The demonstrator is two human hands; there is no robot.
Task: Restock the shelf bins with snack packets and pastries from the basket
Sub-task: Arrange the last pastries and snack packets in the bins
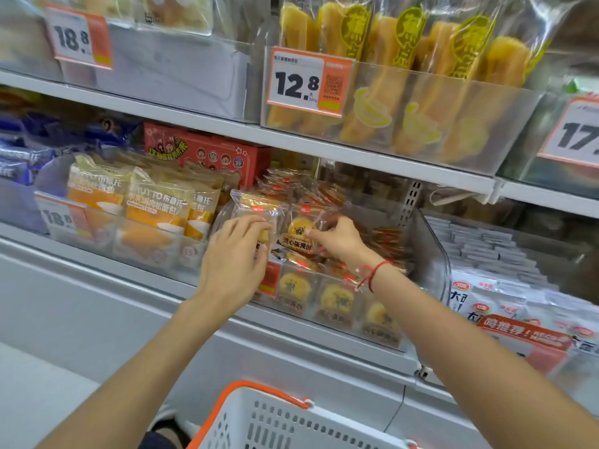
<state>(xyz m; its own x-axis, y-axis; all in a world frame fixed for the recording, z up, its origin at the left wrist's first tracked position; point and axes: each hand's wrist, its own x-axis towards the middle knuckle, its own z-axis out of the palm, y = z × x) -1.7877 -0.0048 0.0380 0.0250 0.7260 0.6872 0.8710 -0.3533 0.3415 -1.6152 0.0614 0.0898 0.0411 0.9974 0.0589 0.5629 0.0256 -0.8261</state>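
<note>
1. Head view is showing me facing the snack shelving [324, 147], with the clear acrylic shelf bin [431, 247] of egg-yolk pastries sitting on the middle level, between the bin of meat-floss bread packets [155, 205] and the white packets [505, 296] on the right.
2. I am keeping the white basket [285, 426] with its orange rim below my arms; what is lying inside it is out of sight.
3. I am reaching my left hand [236, 254] over the bin's front lip, fingers curled round the left edge of an egg-yolk pastry packet [256, 215] and pinching it.
4. I am holding my right hand [337, 241] just beside it, fingertips pinching the neighbouring pastry packet [301, 231] by its clear wrapper, above the heap already in the bin.
5. I am judging the risk like this: the heap is standing high near the front, so packets pushed in carelessly could be sliding over the low lip; the slick wrappers could be slipping from my pinch; pressing hard could be crushing the soft pastries underneath.
6. I am wearing a red string bracelet [372, 270] that could be snagging on the bin's edge.
</note>
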